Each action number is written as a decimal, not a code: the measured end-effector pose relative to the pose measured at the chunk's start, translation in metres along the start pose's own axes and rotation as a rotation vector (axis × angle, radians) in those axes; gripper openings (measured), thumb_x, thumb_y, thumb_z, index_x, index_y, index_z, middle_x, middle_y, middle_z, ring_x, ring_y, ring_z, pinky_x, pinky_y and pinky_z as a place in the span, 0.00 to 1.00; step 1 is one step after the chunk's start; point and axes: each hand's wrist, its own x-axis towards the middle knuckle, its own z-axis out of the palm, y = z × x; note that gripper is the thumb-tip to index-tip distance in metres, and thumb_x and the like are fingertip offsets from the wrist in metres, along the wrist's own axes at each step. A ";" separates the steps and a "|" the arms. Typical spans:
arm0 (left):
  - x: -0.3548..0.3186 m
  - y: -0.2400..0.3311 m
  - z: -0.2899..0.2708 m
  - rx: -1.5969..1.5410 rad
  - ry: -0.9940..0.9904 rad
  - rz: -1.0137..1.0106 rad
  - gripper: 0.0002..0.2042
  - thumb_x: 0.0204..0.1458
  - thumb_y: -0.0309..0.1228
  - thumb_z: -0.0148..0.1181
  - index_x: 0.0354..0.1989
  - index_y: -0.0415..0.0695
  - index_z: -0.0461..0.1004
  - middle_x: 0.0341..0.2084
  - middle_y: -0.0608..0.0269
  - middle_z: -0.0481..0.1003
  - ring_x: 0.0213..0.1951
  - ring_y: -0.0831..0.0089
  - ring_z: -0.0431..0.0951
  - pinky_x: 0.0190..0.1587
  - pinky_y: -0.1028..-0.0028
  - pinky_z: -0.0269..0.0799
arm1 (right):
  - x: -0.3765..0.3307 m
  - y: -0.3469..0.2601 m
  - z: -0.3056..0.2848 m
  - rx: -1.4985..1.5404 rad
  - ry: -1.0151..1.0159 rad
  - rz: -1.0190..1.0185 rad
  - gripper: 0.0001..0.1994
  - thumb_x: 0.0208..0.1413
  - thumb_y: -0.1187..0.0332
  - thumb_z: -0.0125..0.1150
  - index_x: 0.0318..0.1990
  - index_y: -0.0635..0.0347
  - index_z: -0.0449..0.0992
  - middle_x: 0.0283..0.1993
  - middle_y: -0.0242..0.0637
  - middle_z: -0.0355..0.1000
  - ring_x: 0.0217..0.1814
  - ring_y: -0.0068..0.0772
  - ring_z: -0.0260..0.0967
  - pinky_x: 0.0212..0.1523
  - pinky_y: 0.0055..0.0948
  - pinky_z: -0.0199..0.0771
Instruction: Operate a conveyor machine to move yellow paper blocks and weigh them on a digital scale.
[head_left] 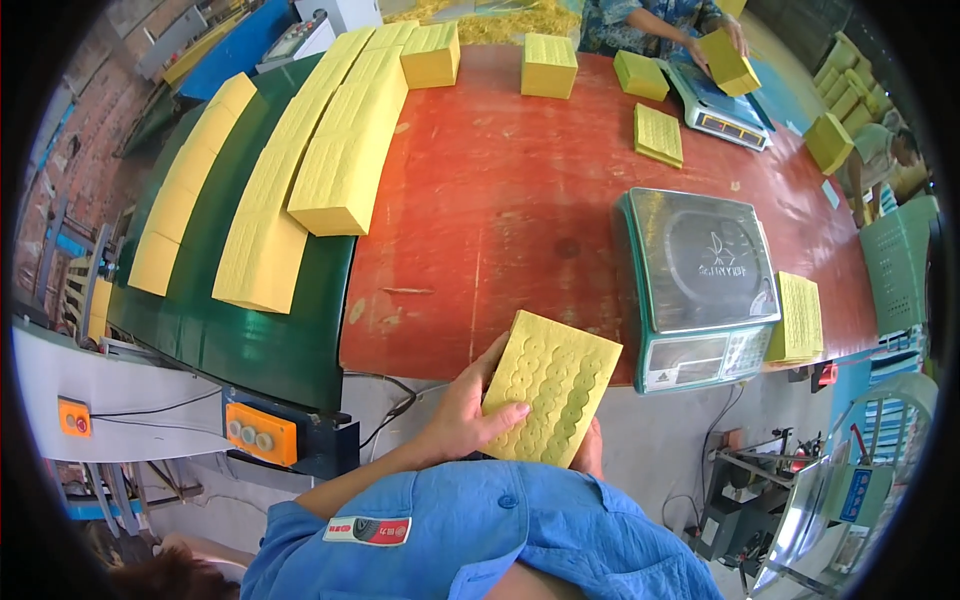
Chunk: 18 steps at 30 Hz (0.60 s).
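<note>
In front of my chest I hold a thick stack of yellow paper (pixel 552 390), its top sheet pressed with rows of scalloped marks. My left hand (pixel 468 412) grips its left side, thumb lying on the top face and fingers hidden beneath. My right hand (pixel 591 450) is at the lower right edge, mostly covered by the stack. The stack is tilted, just off the near edge of the red table (pixel 480 230). A digital scale (pixel 705 262) with a steel pan stands to its right with nothing on the pan. Another yellow paper stack (pixel 798 318) stands against the scale's right side.
Long rows of yellow stacks (pixel 345 150) cover the left side, some on a green conveyor belt (pixel 190 325). An orange button box (pixel 261 434) hangs at the belt's end. Across the table, a co-worker's hands (pixel 722 45) hold a stack over a second scale (pixel 725 122).
</note>
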 end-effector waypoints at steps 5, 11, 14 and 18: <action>0.014 0.040 0.019 0.135 -0.035 0.105 0.39 0.54 0.28 0.62 0.73 0.36 0.48 0.63 0.48 0.65 0.65 0.65 0.65 0.66 0.66 0.60 | 0.007 -0.027 -0.014 -0.233 -0.189 -0.276 0.17 0.70 0.63 0.46 0.57 0.66 0.71 0.54 0.41 0.75 0.50 0.35 0.75 0.50 0.35 0.77; 0.049 0.076 0.070 0.150 -0.046 0.218 0.40 0.56 0.28 0.62 0.73 0.32 0.44 0.65 0.45 0.63 0.66 0.64 0.65 0.66 0.67 0.61 | 0.008 -0.109 -0.007 0.071 -0.178 -0.293 0.17 0.70 0.63 0.45 0.56 0.65 0.72 0.51 0.37 0.76 0.49 0.28 0.75 0.47 0.28 0.77; 0.073 0.091 0.106 0.128 -0.069 0.226 0.42 0.56 0.28 0.62 0.73 0.32 0.42 0.66 0.45 0.60 0.67 0.64 0.62 0.66 0.67 0.60 | 0.004 -0.160 -0.013 0.014 -0.231 -0.376 0.18 0.71 0.61 0.45 0.58 0.65 0.71 0.51 0.37 0.75 0.49 0.27 0.74 0.48 0.28 0.76; 0.110 0.093 0.161 0.098 -0.035 0.333 0.44 0.56 0.28 0.63 0.74 0.33 0.40 0.68 0.47 0.56 0.68 0.62 0.60 0.67 0.65 0.59 | 0.014 -0.224 -0.047 -0.043 -0.344 -0.455 0.21 0.72 0.59 0.42 0.60 0.67 0.69 0.51 0.38 0.75 0.47 0.24 0.73 0.47 0.24 0.73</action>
